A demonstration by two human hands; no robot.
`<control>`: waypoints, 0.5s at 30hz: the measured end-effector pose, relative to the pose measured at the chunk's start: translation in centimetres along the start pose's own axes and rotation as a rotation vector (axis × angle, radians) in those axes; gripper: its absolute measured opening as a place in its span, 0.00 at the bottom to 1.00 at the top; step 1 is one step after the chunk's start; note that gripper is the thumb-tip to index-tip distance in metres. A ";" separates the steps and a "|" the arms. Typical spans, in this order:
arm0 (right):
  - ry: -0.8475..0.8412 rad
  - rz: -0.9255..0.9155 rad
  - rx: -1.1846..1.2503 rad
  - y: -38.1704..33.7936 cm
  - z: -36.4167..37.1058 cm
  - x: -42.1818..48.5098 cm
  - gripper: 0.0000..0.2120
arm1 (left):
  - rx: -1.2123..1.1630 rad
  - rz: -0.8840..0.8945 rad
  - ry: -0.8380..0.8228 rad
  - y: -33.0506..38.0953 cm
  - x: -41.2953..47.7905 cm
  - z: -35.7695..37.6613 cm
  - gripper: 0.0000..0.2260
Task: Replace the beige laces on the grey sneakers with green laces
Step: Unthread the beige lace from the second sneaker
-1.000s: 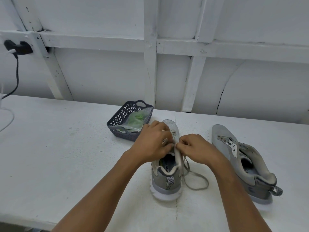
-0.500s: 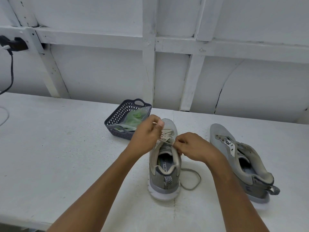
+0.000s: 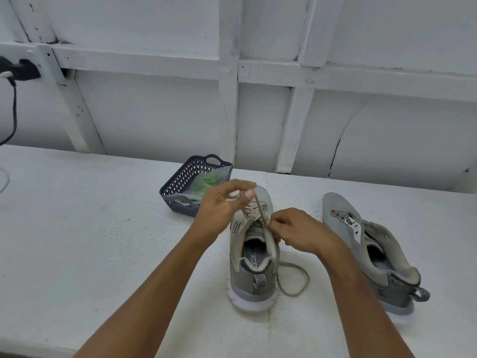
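Head view. A grey sneaker [image 3: 254,275] stands upright at the centre of the white table [image 3: 90,228], heel toward the camera. The left hand [image 3: 222,205], raised over the toe, pinches a strand of the beige lace [image 3: 259,211] between thumb and fingers. The strand runs taut down to the right hand [image 3: 296,229], whose curled fingers pinch the sneaker at its right eyelet row. More lace lies looped on the table beside the heel. A second sneaker [image 3: 371,244], unlaced, lies to the right. Behind the left hand, a dark basket [image 3: 180,187] holds a clear bag [image 3: 219,174] of green laces [image 3: 209,180].
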State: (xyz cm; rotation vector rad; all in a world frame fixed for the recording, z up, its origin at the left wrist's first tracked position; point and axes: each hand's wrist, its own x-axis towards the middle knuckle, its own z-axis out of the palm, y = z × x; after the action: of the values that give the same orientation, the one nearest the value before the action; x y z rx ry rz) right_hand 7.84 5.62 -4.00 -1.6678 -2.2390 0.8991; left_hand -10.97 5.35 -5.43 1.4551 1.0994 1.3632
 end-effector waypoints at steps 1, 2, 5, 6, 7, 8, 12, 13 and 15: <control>0.000 -0.002 -0.004 0.0 0.0 0.0 0.17 | -0.106 -0.021 -0.018 0.4 0.1 -0.1 0.02; 0.000 -0.007 -0.009 -0.1 0.1 0.0 0.17 | -0.195 -0.035 -0.055 0.8 0.1 -0.2 0.03; -0.002 -0.018 -0.017 -0.2 0.2 0.1 0.17 | -0.046 -0.027 -0.145 0.6 0.1 0.0 0.06; -0.004 -0.016 -0.020 -0.2 0.2 0.1 0.17 | 0.109 -0.005 -0.167 0.2 0.2 0.3 0.06; -0.006 -0.013 -0.020 -0.2 0.2 0.2 0.17 | 0.286 0.023 -0.191 0.0 0.2 0.5 0.04; -0.006 -0.010 -0.020 -0.1 0.2 0.2 0.16 | 0.463 0.047 -0.227 -0.1 0.4 0.7 0.02; -0.003 -0.007 -0.068 0.1 0.0 0.2 0.17 | 0.984 0.120 -0.387 -0.5 0.5 0.8 0.09; 0.004 -0.007 -0.094 0.1 -0.1 0.1 0.18 | 1.009 0.143 -0.395 -0.5 0.4 0.7 0.09; 0.019 -0.006 -0.128 0.2 -0.2 0.0 0.18 | 0.916 0.204 -0.343 -0.6 0.4 0.4 0.06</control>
State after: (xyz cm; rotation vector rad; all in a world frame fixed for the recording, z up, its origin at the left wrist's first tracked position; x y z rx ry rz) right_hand 8.05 5.70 -3.98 -1.7139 -2.3319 0.7501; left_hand -10.61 5.90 -5.95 2.3962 1.4457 0.6677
